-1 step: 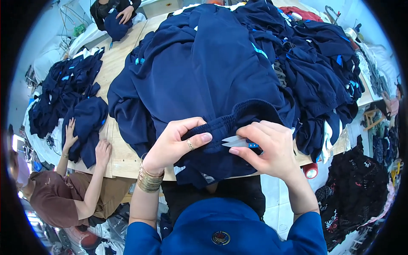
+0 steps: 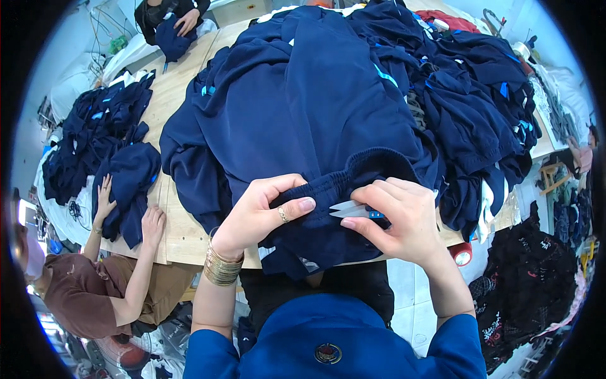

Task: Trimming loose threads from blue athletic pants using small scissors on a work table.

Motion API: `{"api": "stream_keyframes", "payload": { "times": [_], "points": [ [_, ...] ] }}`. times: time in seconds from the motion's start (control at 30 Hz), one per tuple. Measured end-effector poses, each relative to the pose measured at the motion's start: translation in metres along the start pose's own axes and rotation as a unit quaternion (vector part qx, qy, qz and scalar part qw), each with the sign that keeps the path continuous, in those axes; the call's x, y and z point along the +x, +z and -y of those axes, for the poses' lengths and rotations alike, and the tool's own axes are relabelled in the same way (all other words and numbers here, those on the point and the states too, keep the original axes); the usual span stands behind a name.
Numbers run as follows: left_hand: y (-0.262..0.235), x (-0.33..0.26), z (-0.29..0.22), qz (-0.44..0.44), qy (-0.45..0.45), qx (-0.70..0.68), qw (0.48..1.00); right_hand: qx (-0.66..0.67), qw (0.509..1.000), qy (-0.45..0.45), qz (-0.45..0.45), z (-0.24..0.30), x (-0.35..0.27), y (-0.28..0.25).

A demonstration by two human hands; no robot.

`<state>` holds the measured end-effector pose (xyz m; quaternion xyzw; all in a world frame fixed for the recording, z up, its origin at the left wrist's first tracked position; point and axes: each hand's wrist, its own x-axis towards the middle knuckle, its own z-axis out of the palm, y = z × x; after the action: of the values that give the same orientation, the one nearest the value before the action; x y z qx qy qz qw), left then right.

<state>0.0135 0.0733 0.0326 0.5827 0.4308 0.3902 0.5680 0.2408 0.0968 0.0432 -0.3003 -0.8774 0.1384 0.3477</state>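
My left hand [image 2: 262, 208] pinches the gathered elastic waistband [image 2: 319, 192] of navy trousers [image 2: 271, 120] between thumb and fingers. Wrapped in my right hand [image 2: 401, 221] is a pair of thread snips [image 2: 350, 210] with blue on the handle. Its two pale blades are parted and point left, at the waistband just beside my left thumb. The waistband's opening curves up behind my right fingers. The trousers spread away from me over the table, and a part of them hangs past its near edge.
More navy garments [image 2: 470, 95] are heaped at the right, and another pile [image 2: 95, 120] lies at the left. A co-worker [image 2: 82, 290] at the left has both hands by a navy garment on the wooden table [image 2: 183, 215]. Another person [image 2: 170, 25] handles navy cloth at the far left.
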Motion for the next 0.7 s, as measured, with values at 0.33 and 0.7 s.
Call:
{"api": "stream_keyframes", "payload": {
  "times": [0.33, 0.7],
  "points": [
    [-0.0020, 0.0007, 0.0017, 0.026, -0.012, 0.005, 1.000, -0.009, 0.998, -0.033, 0.045, -0.0032, 0.0062, 0.0002],
    [-0.0077, 0.0043, 0.0016, 0.032, -0.057, -0.048, 0.997, 0.011, 0.999, -0.038, 0.032, -0.0081, 0.0112, 0.0063]
  ]
}}
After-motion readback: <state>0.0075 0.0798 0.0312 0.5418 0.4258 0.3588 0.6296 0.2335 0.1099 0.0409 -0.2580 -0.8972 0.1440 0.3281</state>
